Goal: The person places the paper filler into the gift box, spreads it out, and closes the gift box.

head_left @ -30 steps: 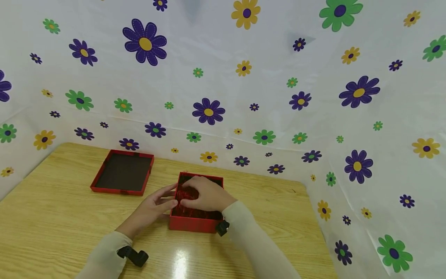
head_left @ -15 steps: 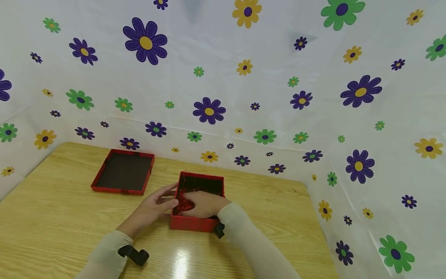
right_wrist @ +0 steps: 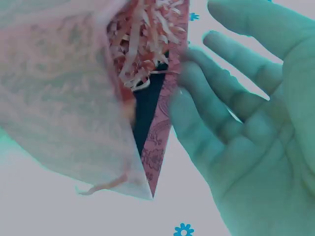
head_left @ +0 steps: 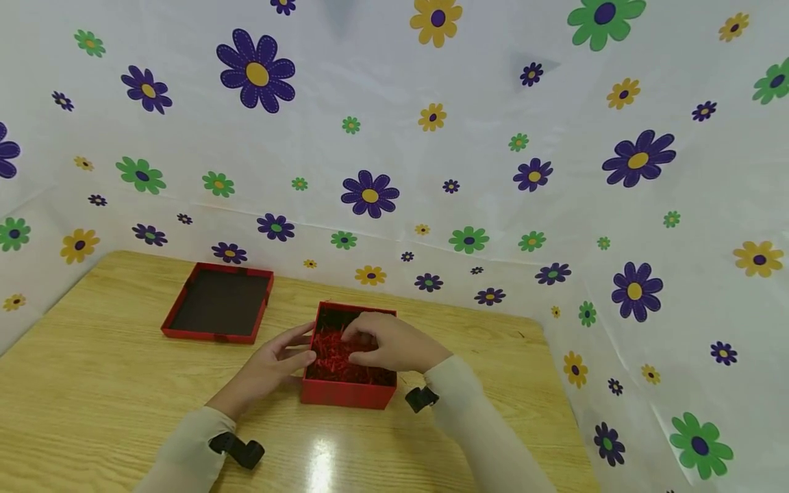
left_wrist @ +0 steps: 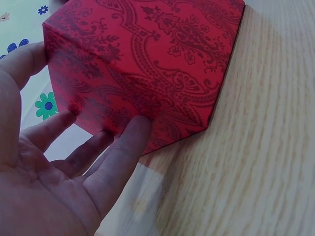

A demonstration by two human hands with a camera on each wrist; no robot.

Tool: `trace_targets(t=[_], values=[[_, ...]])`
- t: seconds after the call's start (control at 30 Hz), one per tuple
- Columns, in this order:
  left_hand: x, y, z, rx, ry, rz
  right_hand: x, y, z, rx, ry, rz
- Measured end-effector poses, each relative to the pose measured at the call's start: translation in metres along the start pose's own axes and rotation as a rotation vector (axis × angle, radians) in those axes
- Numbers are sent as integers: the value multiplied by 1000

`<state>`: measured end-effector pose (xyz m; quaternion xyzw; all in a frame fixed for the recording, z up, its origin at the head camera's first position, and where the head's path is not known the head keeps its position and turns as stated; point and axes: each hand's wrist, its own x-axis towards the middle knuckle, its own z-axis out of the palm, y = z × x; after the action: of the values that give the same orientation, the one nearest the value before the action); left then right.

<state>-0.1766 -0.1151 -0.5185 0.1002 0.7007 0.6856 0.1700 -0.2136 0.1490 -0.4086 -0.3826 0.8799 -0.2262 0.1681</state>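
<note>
A red patterned box [head_left: 346, 395] stands uncovered on the table, with loose red shredded paper [head_left: 333, 356] spread inside. My left hand [head_left: 271, 366] rests its fingertips against the box's left wall; the left wrist view shows thumb and fingers [left_wrist: 133, 135] touching the printed side. Over the box's right half is my right hand [head_left: 401, 342], its fingers bent loosely above the shreds and nothing seen in its grasp. The washed-out right wrist view shows that hand [right_wrist: 256, 132] with spread, relaxed fingers beside the box wall [right_wrist: 156, 142]. Part of the filling is hidden beneath it.
A shallow red lid [head_left: 218, 301] with a dark inside lies upturned to the left, behind my left hand. A white flower-printed cloth [head_left: 394, 150] rises behind the wooden table [head_left: 123, 383] and along its right side. A thin strand [right_wrist: 106, 186] hangs outside the box.
My right hand has come up from low in the box and shifted right, uncovering more red shredded paper, which looks spread wider. My left hand stays at the box's left wall.
</note>
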Motion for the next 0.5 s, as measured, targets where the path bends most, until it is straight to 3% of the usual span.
trace_targets(t=[0.13,0.27,0.5], values=[[0,1,0,-9,4,-2,-8,3,4,53,-52,-48],[0,3,0,-30,2,-5,0,6,20,1,-81,-58],[-1,3,2,-33,1,-3,24,6,41,-145,-141,57]])
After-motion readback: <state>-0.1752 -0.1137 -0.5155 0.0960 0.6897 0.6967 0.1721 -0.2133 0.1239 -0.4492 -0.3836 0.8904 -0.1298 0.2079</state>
